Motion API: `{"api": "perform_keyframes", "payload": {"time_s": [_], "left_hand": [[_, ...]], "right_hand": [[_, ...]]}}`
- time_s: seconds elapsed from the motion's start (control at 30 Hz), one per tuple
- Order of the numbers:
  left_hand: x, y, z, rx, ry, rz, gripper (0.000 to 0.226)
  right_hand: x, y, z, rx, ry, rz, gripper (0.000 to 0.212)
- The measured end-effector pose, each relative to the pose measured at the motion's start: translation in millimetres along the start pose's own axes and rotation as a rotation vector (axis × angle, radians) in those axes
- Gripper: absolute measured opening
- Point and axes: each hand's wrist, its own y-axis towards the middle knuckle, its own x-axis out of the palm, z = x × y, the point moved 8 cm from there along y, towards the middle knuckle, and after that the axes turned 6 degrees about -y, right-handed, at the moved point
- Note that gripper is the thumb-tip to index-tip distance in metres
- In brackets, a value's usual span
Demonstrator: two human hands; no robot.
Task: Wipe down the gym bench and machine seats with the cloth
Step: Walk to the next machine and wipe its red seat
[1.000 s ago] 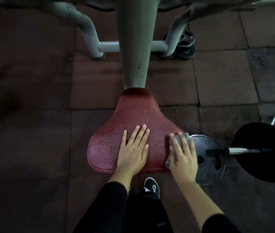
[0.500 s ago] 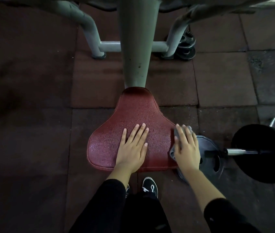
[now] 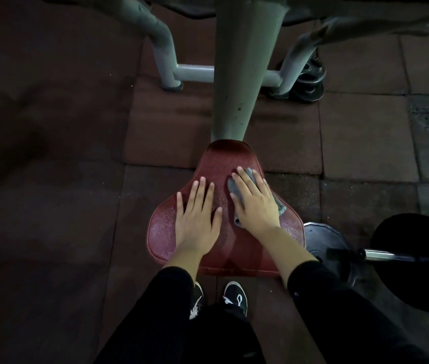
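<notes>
From the head camera I see my right hand (image 3: 256, 203) has moved inward from the seat's right edge, and now presses the grey cloth (image 3: 237, 190) flat on the red machine seat (image 3: 223, 248), up near its narrow end, fingers (image 3: 239, 177) straight and slightly spread. My left hand (image 3: 197, 219) stays flat on the seat just beside it, fingers spread, holding nothing. The weight plate (image 3: 321, 240) sits right of the seat.

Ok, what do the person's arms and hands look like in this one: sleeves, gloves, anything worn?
Both arms wear black long sleeves pushed up to mid-forearm. The left hand and right hand are bare: no gloves, rings or watch visible. No markings show on the sleeves in this dim light.
</notes>
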Motion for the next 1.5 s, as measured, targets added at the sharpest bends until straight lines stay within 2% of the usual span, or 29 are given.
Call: {"api": "perform_keyframes", "payload": {"time_s": [0.13, 0.3, 0.43, 0.6, 0.73, 0.87, 1.03, 1.17, 1.3, 1.4, 1.5], "left_hand": [[0.9, 1.7, -2.9, 0.005, 0.012, -0.002, 0.061], [2.8, 1.8, -3.9, 0.014, 0.013, 0.001, 0.059], [3.9, 2.4, -3.7, 0.023, 0.027, 0.013, 0.057], [3.7, 3.6, -4.0, 0.038, 0.024, 0.03, 0.058], [4.1, 1.8, -3.9, 0.054, 0.011, 0.028, 0.058], [3.1, 2.2, -3.1, 0.057, 0.002, 0.052, 0.056], [1.4, 2.0, -2.9, 0.06, 0.016, 0.064, 0.056], [2.3, 2.2, -3.3, 0.066, 0.021, 0.051, 0.056], [1.7, 2.4, -4.5, 0.075, 0.01, 0.034, 0.056], [3.3, 2.6, -4.4, 0.07, -0.012, 0.028, 0.057], [2.7, 3.3, -4.2, 0.072, -0.002, 0.035, 0.056]], "right_hand": [[-4.9, -5.4, 6.6, -0.086, 0.075, 0.021, 0.05], [-6.2, -10.0, -7.0, -0.077, -0.076, 0.079, 0.045], [2.8, 19.4, -20.1, -0.158, -0.076, 0.009, 0.046], [3.8, 55.5, 6.1, -0.04, -0.044, -0.047, 0.047], [-14.2, 20.2, 51.0, 0.155, 0.042, 0.065, 0.048], [-17.5, -24.8, 16.8, 0.051, -0.077, 0.142, 0.042], [0.5, 6.6, -26.1, 0.02, -0.06, 0.029, 0.045], [0.4, 49.9, -13.9, -0.024, -0.075, -0.1, 0.045], [-14.1, 34.6, 27.8, 0.108, -0.037, 0.039, 0.045], [-21.8, -0.4, 23.3, 0.148, -0.093, 0.132, 0.045], [-7.0, -17.0, -16.3, 0.127, -0.099, 0.051, 0.046]]}}
